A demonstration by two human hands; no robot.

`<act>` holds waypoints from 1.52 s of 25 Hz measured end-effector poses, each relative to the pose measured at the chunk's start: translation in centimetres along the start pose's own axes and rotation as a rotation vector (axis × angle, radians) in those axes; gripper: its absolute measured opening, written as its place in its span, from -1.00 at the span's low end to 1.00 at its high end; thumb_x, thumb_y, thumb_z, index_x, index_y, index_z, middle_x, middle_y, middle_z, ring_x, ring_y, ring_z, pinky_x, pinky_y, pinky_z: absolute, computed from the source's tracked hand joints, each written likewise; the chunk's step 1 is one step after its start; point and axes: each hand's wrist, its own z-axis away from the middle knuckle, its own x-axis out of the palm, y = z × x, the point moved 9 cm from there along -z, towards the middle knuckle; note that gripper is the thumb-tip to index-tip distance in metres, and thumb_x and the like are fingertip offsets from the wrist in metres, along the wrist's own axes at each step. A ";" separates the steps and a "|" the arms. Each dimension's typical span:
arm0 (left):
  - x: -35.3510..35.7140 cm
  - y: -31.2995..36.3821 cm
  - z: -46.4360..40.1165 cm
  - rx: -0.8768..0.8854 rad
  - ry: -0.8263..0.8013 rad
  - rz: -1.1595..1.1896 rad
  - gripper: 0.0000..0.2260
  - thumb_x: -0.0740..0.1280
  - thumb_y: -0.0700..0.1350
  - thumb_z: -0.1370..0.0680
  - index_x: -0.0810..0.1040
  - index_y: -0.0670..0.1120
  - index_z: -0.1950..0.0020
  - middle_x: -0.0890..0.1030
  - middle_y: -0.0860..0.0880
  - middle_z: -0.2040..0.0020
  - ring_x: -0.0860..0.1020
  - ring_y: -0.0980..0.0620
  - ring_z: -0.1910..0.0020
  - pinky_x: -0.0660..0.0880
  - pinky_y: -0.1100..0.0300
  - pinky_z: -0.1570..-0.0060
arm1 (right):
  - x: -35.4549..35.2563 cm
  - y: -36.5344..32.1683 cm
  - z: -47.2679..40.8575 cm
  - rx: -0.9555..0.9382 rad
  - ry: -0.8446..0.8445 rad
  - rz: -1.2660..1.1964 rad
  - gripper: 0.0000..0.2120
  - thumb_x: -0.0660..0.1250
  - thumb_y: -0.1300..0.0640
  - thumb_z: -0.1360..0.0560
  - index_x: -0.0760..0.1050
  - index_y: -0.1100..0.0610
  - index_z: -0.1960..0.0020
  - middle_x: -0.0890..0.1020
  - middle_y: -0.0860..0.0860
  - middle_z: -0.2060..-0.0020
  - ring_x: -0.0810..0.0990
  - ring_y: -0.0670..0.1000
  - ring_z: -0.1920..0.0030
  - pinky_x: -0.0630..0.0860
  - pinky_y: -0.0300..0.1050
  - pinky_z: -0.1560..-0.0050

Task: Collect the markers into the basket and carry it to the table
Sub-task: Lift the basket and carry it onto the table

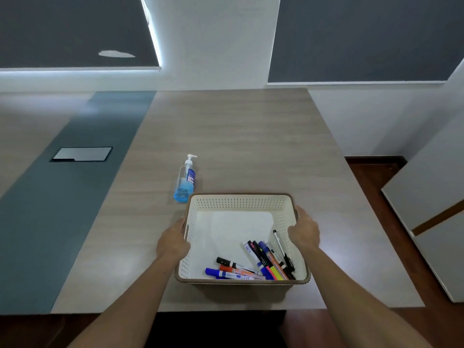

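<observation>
The basket (241,204), a stiff perforated plastic tub, sits over the near part of the counter (238,136) with the markers (261,264) heaped in its near right corner; it should be light but weighted to that side, so holding both side walls suits it. The left hand (173,243) has its grip closed on the basket's left rim, the right hand (305,232) on its right rim. Beyond the basket the counter lies open, with only a pump bottle (187,180) just beside its far left corner, and the counter's near edge is close behind it.

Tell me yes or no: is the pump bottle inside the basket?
No, the pump bottle stands on the table just beyond the basket.
</observation>
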 end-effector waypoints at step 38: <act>-2.6 11.2 -30.0 0.035 0.026 -0.079 -0.45 0.34 -0.29 -0.45 0.34 -0.11 -0.44 0.62 -0.19 -0.14 0.58 -0.23 -0.11 0.52 0.01 -0.02 | 3.2 -11.6 -29.6 0.044 0.086 0.189 -0.32 0.35 0.28 -0.50 0.25 -0.04 -0.55 0.65 0.21 -0.11 0.63 0.24 -0.10 0.58 0.04 -0.03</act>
